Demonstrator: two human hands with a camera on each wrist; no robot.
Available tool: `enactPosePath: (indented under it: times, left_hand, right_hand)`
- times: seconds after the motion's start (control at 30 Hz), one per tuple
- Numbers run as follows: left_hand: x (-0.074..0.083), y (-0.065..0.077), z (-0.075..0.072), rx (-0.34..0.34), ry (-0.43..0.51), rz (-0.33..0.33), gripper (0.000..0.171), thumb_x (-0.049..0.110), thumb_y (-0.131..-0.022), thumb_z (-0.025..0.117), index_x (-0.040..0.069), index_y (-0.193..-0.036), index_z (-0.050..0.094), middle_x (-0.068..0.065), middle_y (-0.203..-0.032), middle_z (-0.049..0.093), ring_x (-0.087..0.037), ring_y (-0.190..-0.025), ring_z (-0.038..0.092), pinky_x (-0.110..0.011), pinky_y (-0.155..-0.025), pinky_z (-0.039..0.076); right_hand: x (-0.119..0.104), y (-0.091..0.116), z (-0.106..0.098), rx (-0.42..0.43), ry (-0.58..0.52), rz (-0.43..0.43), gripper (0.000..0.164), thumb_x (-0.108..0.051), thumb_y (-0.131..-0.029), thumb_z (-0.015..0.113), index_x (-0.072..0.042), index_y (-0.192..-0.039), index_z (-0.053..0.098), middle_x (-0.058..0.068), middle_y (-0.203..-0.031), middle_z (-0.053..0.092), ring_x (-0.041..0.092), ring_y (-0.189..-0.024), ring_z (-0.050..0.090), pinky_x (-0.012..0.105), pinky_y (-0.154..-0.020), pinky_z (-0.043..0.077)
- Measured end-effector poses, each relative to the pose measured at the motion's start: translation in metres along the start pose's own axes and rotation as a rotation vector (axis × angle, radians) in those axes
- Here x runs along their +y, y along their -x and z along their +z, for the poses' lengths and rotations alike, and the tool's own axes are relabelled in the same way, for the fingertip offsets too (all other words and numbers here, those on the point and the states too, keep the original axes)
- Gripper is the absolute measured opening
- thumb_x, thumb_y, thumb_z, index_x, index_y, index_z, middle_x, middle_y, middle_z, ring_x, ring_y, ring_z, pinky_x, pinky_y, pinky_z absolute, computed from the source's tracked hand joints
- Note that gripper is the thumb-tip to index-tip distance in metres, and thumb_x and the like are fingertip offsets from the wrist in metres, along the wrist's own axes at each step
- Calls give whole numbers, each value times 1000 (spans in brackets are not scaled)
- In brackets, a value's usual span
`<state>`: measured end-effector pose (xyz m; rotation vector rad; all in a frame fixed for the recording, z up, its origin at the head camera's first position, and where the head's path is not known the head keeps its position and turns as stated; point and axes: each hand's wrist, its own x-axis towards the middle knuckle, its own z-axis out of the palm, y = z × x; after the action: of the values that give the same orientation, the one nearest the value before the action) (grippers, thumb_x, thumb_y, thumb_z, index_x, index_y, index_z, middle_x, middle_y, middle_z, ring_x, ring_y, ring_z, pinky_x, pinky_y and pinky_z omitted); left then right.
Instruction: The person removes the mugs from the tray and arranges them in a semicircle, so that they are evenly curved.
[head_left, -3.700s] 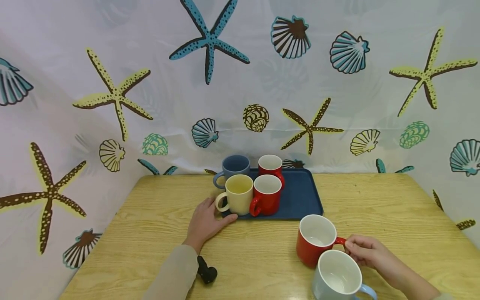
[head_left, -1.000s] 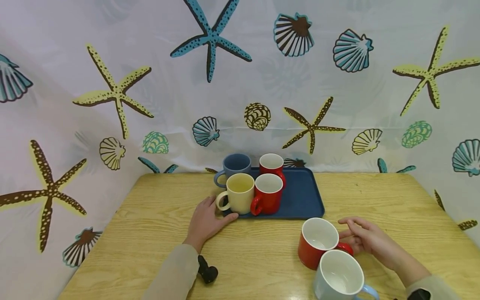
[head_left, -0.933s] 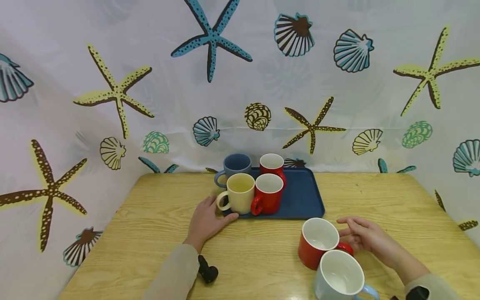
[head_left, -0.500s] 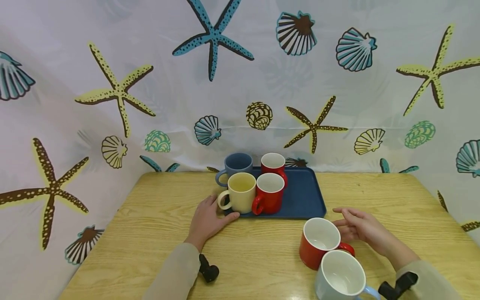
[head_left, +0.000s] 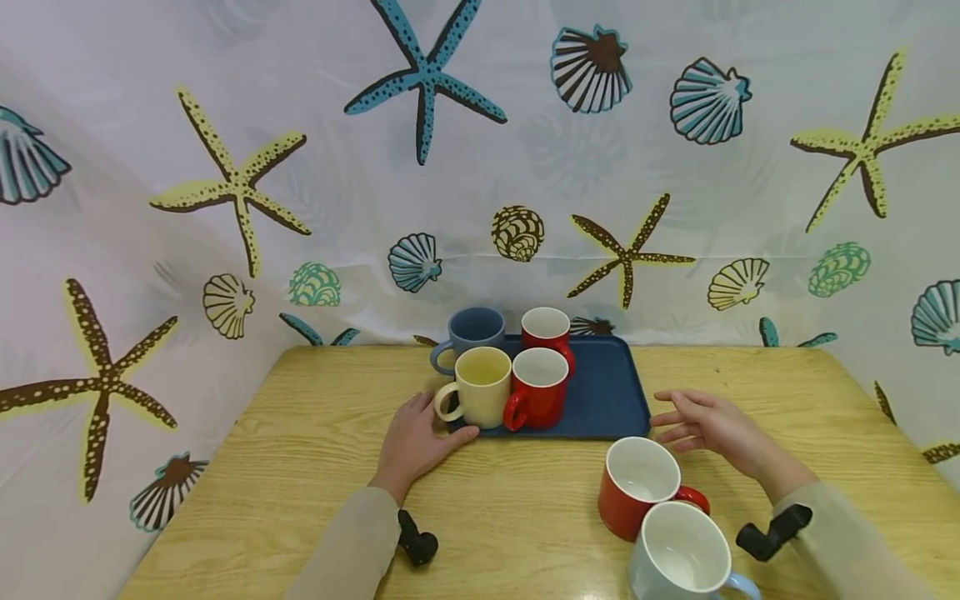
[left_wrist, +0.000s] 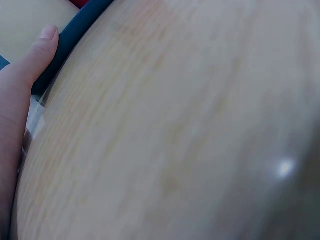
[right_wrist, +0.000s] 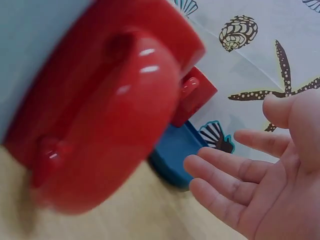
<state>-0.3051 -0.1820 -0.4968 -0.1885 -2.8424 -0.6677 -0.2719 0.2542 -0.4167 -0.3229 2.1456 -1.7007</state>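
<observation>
- Fingers (right_wrist: 217, 201) of the right hand (head_left: 708, 427) are extended and slightly spread, palm showing, holding nothing; this hand is just beside the tray's near right corner, beyond the nearest red mug.
- The left hand (head_left: 409, 446) is at the tray's near left corner, its thumb (left_wrist: 42, 52) stretched along the front rim; its other fingertips are hidden, so whether they grip the tray I cannot tell.
- The blue tray (head_left: 603, 387) lies flat on the wooden table (head_left: 495, 517), its right part bare.
- Four upright mugs fill its left part: a cream mug (head_left: 483, 402) and a front red mug (head_left: 542, 402) in front, a blue mug (head_left: 477, 332) and a rear red mug (head_left: 545, 323) behind.
- The nearest red mug (head_left: 624, 500) stands upright off the tray, near its front right corner, handle pointing right.
- A pale blue mug (head_left: 678, 554) stands upright in front of that one.
- Both beige sleeves (head_left: 348, 542) have black devices (head_left: 417, 546) at the wrists.
- White cloth (head_left: 480, 179) printed with starfish and shells surrounds the table.
</observation>
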Motion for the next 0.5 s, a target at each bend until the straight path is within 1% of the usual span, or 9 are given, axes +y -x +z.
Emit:
enactPosePath:
  times: [0.1,0.27,0.5]
  left_hand:
    - [-1,0,1,7,-2,8,104,86,-65,44,12,-138,47,-13,-138,43,-35,-128,36,-52,-104,28]
    - [-2,0,1,22,-1,20,102,86,-66,45,14,-137,48,-13,-138,43,-36,-127,36,-52,-103,29]
    - [-2,1,2,23,7,10,103,87,-65,44,14,-137,48,-13,-139,43,-36,-128,36,-53,-103,29]
  right_hand:
    - [-5,-8,-2,-15,9,3,64,-42,-99,39,4,-141,29,32,-127,48,40,-105,57,45,-86,49]
    - [-15,-20,-3,-32,17,11,65,-42,-99,39,6,-141,27,32,-127,47,39,-106,57,46,-87,48]
    - [-29,-38,-2,-43,25,9,63,-41,-99,40,5,-141,29,32,-127,48,40,-107,56,48,-88,47]
